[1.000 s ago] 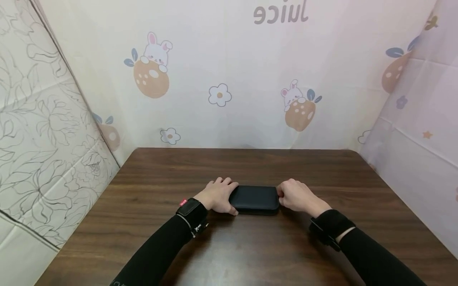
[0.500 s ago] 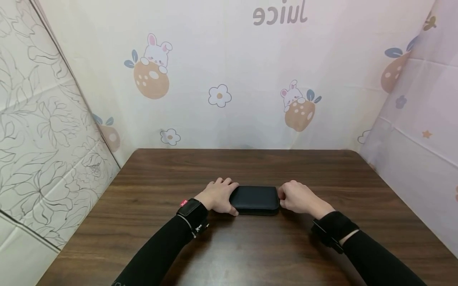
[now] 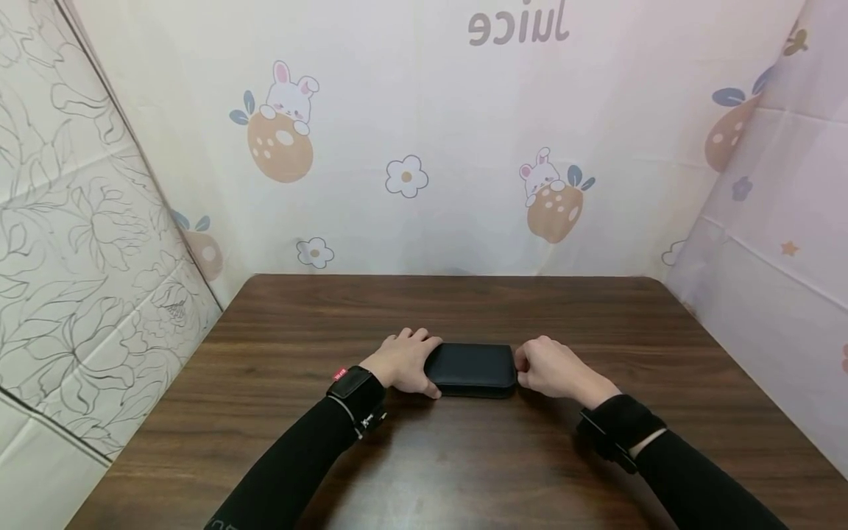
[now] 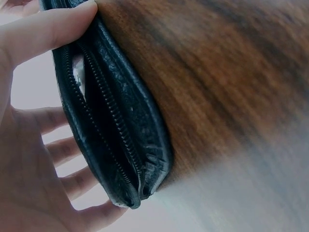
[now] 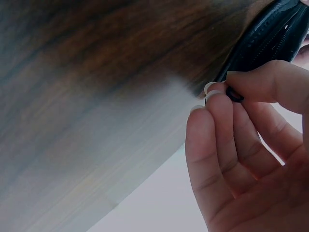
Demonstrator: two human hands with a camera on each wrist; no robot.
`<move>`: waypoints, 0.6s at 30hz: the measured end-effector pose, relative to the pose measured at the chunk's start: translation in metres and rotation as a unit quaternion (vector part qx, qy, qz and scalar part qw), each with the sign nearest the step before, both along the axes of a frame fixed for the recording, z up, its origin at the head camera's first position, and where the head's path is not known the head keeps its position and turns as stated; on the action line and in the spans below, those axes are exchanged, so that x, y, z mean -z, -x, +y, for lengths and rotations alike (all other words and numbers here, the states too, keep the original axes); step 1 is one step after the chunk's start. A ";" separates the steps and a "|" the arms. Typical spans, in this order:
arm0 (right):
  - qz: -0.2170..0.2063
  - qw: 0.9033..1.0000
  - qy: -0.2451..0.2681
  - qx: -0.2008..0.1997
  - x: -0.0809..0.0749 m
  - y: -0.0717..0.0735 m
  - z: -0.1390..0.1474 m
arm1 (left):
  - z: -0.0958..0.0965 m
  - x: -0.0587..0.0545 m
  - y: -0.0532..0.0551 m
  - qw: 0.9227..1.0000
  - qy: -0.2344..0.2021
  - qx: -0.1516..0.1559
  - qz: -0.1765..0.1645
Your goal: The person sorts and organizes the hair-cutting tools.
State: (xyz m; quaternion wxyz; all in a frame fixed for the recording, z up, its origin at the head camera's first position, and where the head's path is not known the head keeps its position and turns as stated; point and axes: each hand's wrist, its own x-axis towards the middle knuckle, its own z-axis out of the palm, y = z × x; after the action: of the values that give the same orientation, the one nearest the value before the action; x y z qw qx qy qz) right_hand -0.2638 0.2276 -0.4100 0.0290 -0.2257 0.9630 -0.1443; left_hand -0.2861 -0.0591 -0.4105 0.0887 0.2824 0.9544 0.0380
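A black zip-around wallet [image 3: 472, 366] lies flat on the table, between my two hands. My left hand [image 3: 405, 364] grips its left end, thumb along the near edge and fingers spread across the far side. In the left wrist view the zipper [image 4: 112, 113] is parted, and something pale shows inside the wallet. At the wallet's right end, my right hand [image 3: 551, 365] pinches a small black zipper pull [image 5: 234, 94] between thumb and index finger. The other fingers of that hand curl alongside.
The dark wood-grain table [image 3: 424, 456] ends at a printed curtain [image 3: 411, 103] along the back. More patterned cloth hangs at the left and right sides. Each wrist wears a black strap [image 3: 358, 397].
My right hand has shifted very slightly to the right at the wallet's right end, still pinching the pull. My left hand and the wallet have stayed in place.
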 end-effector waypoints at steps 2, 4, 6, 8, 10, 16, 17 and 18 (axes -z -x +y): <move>0.001 1.000 0.000 -0.001 0.000 -0.001 0.000 | 0.000 0.000 0.000 1.000 0.001 0.000 0.000; 0.003 1.000 0.000 -0.002 0.000 -0.001 0.000 | 0.000 -0.001 0.000 1.000 0.000 0.000 0.001; 0.005 1.000 -0.003 -0.005 0.000 -0.001 0.000 | 0.000 -0.001 0.001 1.000 -0.002 0.001 0.001; 0.004 1.000 -0.005 -0.007 0.000 -0.002 0.000 | -0.001 -0.001 0.001 1.000 -0.003 0.002 0.002; 0.003 1.000 -0.006 -0.008 0.000 -0.003 0.000 | -0.001 -0.001 0.001 1.000 -0.005 0.002 0.001; 0.009 1.000 -0.002 -0.007 0.001 -0.006 -0.001 | -0.002 0.002 0.002 1.000 -0.003 0.005 0.007; 0.009 1.000 -0.002 -0.007 0.001 -0.006 -0.001 | -0.002 0.002 0.003 1.000 -0.001 0.007 0.008; 0.009 1.000 -0.001 -0.008 0.001 -0.007 -0.001 | -0.002 0.003 0.003 1.000 0.000 0.008 0.009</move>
State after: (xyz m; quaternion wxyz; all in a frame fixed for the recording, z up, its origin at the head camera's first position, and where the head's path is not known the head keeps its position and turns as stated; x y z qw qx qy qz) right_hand -0.2573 0.2263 -0.4107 0.0218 -0.2350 0.9615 -0.1408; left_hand -0.2891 -0.0612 -0.4132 0.0801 0.2903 0.9529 0.0343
